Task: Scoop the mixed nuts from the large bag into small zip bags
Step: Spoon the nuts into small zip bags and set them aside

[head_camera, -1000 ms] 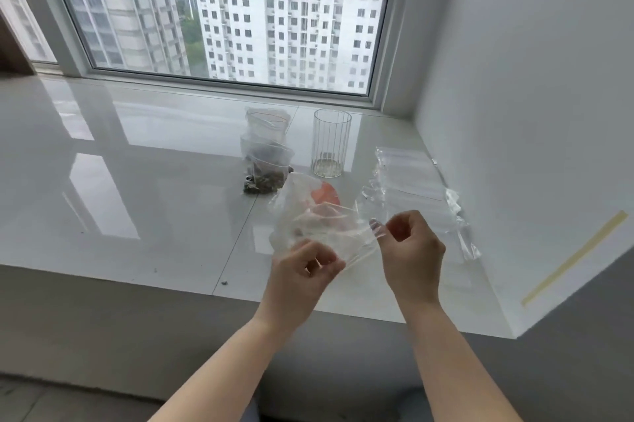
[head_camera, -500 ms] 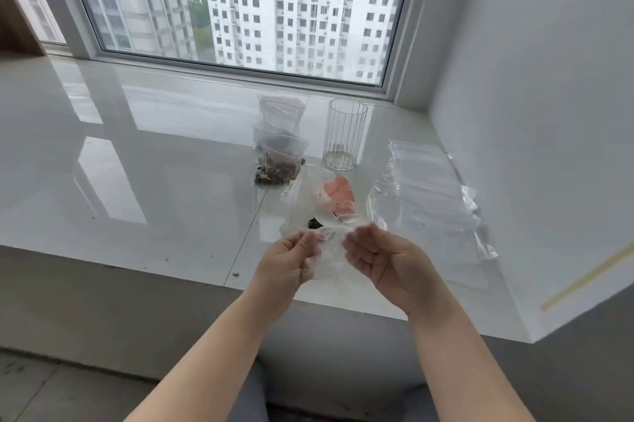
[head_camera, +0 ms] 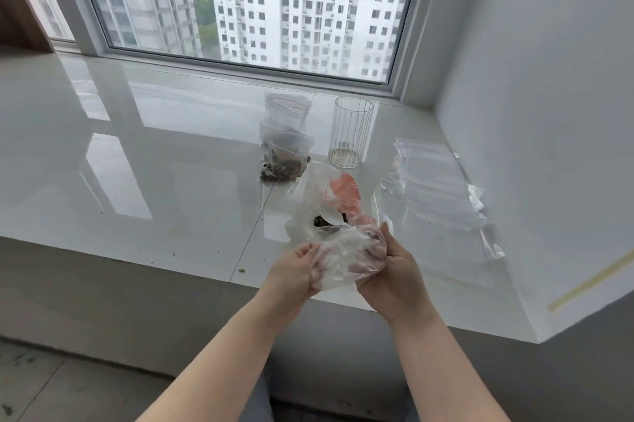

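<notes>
A small clear zip bag (head_camera: 346, 256) hangs over the front edge of the sill, held between both hands. My left hand (head_camera: 295, 272) grips its left side. My right hand (head_camera: 391, 270) cups it from the right, fingers behind the plastic. Just beyond lies the large clear bag (head_camera: 308, 202) with an orange label, some dark nuts and a white spoon (head_camera: 331, 215) inside. Farther back stand small zip bags (head_camera: 286, 147), the front one holding mixed nuts.
A ribbed empty glass (head_camera: 350, 131) stands right of the filled bags. A stack of flat clear zip bags (head_camera: 435, 188) lies by the right wall. The glossy white sill (head_camera: 137, 164) runs to the window; a few crumbs lie near its front edge.
The small bag was stretched flat between pinching fingers; both hands have since turned and drawn together, bunching it between them. The view has shifted slightly.
</notes>
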